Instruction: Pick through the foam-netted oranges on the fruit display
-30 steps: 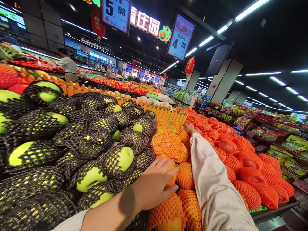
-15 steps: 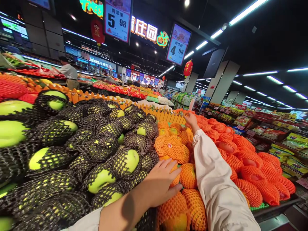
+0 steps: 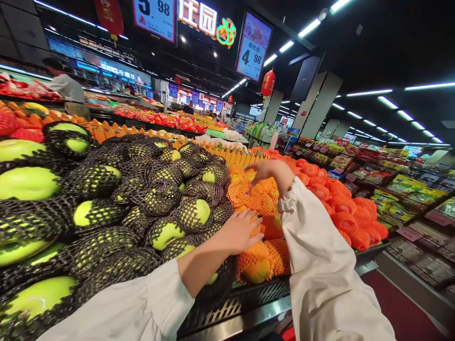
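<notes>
My left hand (image 3: 239, 233) lies over an orange (image 3: 256, 227) in orange foam netting, its fingers stretched out and apart. Farther back, my right hand (image 3: 273, 173) hovers over or touches the netted oranges (image 3: 261, 201), fingers apart and bent downward; whether the fingertips make contact is unclear. Nothing shows in its grasp. Below my left hand sit more netted oranges (image 3: 259, 267) by the front edge. Green apples (image 3: 194, 212) in black foam nets are heaped on the left, right up to my left wrist.
Fruit in red foam nets (image 3: 343, 203) is piled to the right. A black crate edge (image 3: 263, 292) and metal rail run along the front. An orange picket-style divider (image 3: 232, 154) stands behind the fruit. Packaged goods fill shelves (image 3: 408, 189) at right. Another person (image 3: 67, 90) stands far left.
My right hand has come back from the divider toward me and left, over the oranges. My left hand stays on the same orange. The view has shifted, showing the crate's front edge.
</notes>
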`<state>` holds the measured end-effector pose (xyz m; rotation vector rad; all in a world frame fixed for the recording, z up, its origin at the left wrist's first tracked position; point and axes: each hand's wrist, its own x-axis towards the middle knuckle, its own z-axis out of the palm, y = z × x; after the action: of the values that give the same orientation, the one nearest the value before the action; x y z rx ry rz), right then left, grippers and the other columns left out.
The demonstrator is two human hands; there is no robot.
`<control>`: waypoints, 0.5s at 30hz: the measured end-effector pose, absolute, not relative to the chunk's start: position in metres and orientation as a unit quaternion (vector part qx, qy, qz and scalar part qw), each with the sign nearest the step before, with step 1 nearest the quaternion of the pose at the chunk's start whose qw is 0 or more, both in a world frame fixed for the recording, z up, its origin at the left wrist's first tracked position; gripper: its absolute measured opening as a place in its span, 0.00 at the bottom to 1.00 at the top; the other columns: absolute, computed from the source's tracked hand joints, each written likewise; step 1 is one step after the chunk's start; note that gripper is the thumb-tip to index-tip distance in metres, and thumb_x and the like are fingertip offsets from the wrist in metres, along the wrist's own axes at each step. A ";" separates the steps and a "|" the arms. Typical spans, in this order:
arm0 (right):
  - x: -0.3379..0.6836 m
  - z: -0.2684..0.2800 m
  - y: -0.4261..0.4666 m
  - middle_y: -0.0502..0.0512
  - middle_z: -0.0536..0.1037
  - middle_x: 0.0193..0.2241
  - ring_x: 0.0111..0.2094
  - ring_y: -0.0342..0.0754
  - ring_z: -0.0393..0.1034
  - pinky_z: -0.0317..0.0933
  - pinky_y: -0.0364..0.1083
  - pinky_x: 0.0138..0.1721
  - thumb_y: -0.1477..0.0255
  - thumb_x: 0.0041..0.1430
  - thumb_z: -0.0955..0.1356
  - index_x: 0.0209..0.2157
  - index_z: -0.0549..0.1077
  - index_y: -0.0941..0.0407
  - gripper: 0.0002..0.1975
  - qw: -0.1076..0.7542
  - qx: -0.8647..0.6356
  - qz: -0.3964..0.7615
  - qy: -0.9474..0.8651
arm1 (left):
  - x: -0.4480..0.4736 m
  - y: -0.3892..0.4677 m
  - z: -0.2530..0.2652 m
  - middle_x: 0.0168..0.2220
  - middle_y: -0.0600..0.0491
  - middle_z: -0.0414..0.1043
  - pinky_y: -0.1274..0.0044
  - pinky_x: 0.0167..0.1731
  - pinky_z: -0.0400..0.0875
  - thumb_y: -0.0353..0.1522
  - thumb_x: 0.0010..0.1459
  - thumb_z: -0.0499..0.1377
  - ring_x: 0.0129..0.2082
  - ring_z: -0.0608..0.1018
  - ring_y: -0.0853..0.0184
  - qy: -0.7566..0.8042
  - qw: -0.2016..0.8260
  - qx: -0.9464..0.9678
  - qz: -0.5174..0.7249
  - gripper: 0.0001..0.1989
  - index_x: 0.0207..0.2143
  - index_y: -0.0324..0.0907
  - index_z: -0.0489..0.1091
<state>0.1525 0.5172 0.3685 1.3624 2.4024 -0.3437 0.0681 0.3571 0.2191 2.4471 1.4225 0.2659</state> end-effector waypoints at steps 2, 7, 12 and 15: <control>0.154 0.326 0.520 0.54 0.56 0.71 0.70 0.60 0.55 0.53 0.57 0.70 0.74 0.54 0.78 0.68 0.66 0.49 0.41 0.185 0.497 -0.147 0.835 | 0.068 0.358 0.218 0.71 0.41 0.51 0.54 0.70 0.50 0.42 0.75 0.53 0.72 0.54 0.51 0.491 0.135 0.856 0.095 0.27 0.70 0.40 0.58; 0.174 0.241 0.549 0.63 0.72 0.58 0.59 0.51 0.67 0.56 0.46 0.63 0.77 0.54 0.76 0.51 0.73 0.65 0.23 0.006 0.382 -0.266 0.885 | 0.067 0.360 0.218 0.70 0.40 0.53 0.53 0.69 0.53 0.43 0.75 0.53 0.71 0.56 0.50 0.484 0.120 0.862 0.094 0.27 0.69 0.40 0.59; 0.211 0.222 0.582 0.60 0.74 0.42 0.43 0.50 0.68 0.62 0.46 0.49 0.59 0.48 0.68 0.42 0.68 0.61 0.23 -0.440 0.400 -0.290 0.750 | 0.067 0.358 0.219 0.70 0.40 0.52 0.53 0.69 0.52 0.43 0.75 0.53 0.71 0.56 0.51 0.482 0.123 0.863 0.087 0.27 0.69 0.40 0.58; 0.229 0.231 0.591 0.66 0.72 0.44 0.43 0.51 0.67 0.62 0.47 0.52 0.50 0.41 0.63 0.40 0.65 0.60 0.31 -0.637 0.481 -0.231 0.556 | 0.070 0.357 0.219 0.69 0.41 0.54 0.53 0.69 0.52 0.43 0.75 0.52 0.71 0.56 0.51 0.486 0.119 0.862 0.085 0.27 0.69 0.40 0.59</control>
<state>0.2285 0.5909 0.2312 2.8225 3.2643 -1.3541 0.0699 0.3566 0.2193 2.5196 1.4206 0.2499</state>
